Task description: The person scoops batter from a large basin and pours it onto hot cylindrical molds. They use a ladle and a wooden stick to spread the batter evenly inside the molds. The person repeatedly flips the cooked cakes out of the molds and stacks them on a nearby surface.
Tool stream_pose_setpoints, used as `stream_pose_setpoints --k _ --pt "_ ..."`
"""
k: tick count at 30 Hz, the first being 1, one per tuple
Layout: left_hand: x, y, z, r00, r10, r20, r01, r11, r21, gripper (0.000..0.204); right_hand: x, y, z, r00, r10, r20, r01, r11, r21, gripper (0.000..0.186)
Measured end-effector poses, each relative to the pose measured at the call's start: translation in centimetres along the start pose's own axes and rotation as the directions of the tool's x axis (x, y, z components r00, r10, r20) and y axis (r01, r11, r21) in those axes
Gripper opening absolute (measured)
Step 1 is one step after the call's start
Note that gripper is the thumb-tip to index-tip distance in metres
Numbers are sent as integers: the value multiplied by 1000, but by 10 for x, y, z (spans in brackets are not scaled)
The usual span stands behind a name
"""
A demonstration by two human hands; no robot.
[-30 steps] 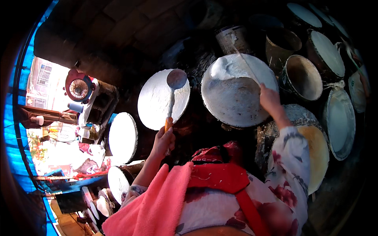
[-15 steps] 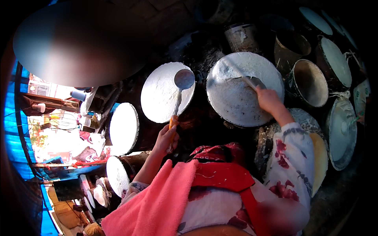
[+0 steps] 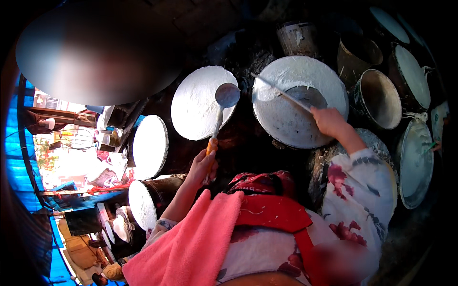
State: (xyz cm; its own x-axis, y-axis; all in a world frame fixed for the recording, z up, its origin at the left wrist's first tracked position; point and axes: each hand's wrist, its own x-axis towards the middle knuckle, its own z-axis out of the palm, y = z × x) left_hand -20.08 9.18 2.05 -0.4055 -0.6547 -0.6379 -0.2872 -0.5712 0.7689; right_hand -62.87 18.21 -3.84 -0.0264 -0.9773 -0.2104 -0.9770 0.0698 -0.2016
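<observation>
My left hand (image 3: pixel 202 168) grips the orange handle of a metal ladle (image 3: pixel 227 95), whose round cup is over a white-coated round disc (image 3: pixel 193 109). My right hand (image 3: pixel 332 123) is closed round a thin pale stick (image 3: pixel 281 92) that slants across a larger round pan (image 3: pixel 281 128) on the right. White paste covers much of that pan's top, with a darker grey patch near the middle, under the stick. A pink towel (image 3: pixel 181 248) and red apron cloth (image 3: pixel 267 212) lie on my body below my hands.
Upright white discs (image 3: pixel 149 145) stand at left, before a bright opening with blue sheeting. A bucket (image 3: pixel 298 40), open pots (image 3: pixel 379 97) and coated lids (image 3: pixel 412 162) crowd the right. Another person (image 3: pixel 112 272) is at lower left; another person's hand (image 3: pixel 435 145) shows at far right.
The stick has swung lower and flatter across the right pan, and the lumped white paste has spread, with a grey patch showing near the middle. Both my hands keep their grip.
</observation>
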Motion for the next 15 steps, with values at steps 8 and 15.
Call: stream_pose_setpoints --k 8,15 --pt "5 6 7 999 -8 48 2 991 137 31 -114 16 18 969 220 -116 -208 972 106 38" --pt "7 2 15 998 15 61 -35 937 348 38 -128 -23 39 984 170 -61 -164 982 94 37"
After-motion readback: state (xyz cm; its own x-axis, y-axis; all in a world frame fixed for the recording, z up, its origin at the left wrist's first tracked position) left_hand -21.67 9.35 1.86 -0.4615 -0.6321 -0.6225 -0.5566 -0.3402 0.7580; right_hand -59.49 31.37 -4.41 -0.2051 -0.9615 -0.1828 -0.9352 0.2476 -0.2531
